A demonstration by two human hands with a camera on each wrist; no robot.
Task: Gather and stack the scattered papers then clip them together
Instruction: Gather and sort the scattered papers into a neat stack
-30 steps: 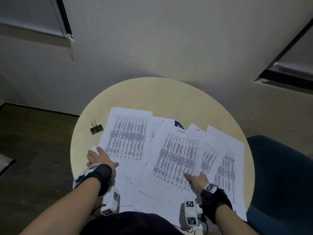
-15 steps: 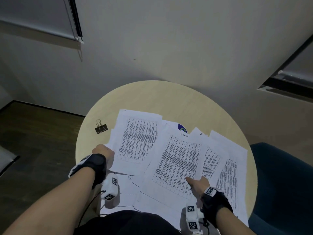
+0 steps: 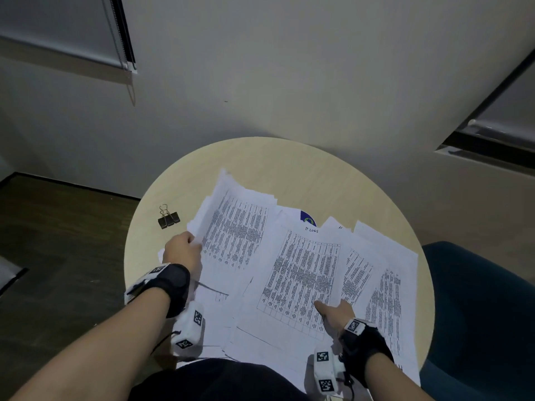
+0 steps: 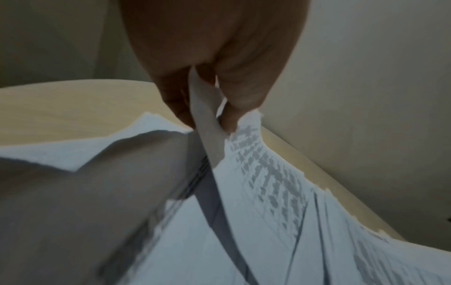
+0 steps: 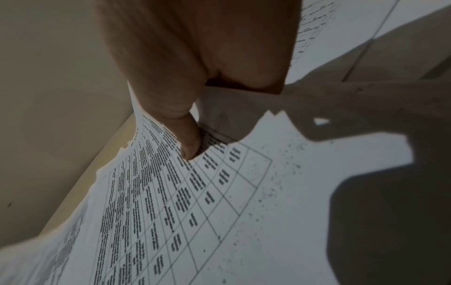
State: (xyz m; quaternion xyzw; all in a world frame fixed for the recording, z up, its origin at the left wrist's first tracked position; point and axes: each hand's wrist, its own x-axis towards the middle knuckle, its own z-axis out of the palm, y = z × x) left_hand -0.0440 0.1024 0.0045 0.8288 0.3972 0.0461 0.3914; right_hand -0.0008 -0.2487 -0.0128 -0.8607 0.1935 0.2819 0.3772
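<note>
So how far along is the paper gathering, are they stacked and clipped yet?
Nothing is finished. The papers are spread in overlapping sheets across the round table, not squared into one stack. In hand: the left hand pinches the edge of the left sheets and lifts it, while the right hand pinches the middle sheet's near corner. Left to do: pull everything together, align it, then fetch the binder clip, untouched beside the papers.

I see right hand (image 5: 195, 57) | thumb pressing printed sheet (image 5: 195, 192), fingers hidden beneath its edge | counter (image 5: 107, 154) at left
</note>
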